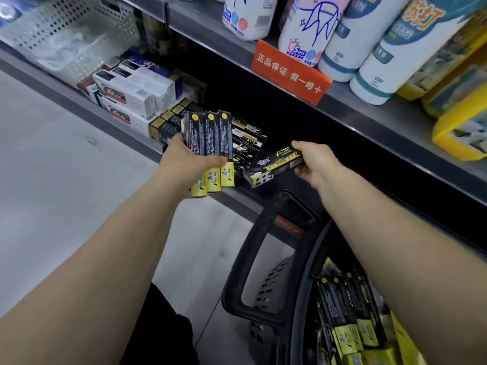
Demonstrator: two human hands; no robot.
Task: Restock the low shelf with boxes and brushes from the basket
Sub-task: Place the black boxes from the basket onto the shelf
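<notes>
Both hands are gripping black-and-yellow boxes at the low shelf.
Left hand (pixel 190 164) is clutching three boxes (pixel 209 135), fanned upright; right hand (pixel 315 164) is pinching one box (pixel 274 167) above the shelf lip (pixel 66 95). White boxes (pixel 137 88) are sitting further left; the basket (pixel 250 259) below is holding more.

Four held black-and-yellow boxes (pixel 210 135), one black basket (pixel 268 288), four white bottles (pixel 311 22), one orange sign (pixel 290 72)

Looked down on a pale grey floor (pixel 52 193). Faced a grey upper metal shelf (pixel 369 113) carrying white bottles (pixel 340 48) and an orange sign (pixel 290 72).
</notes>
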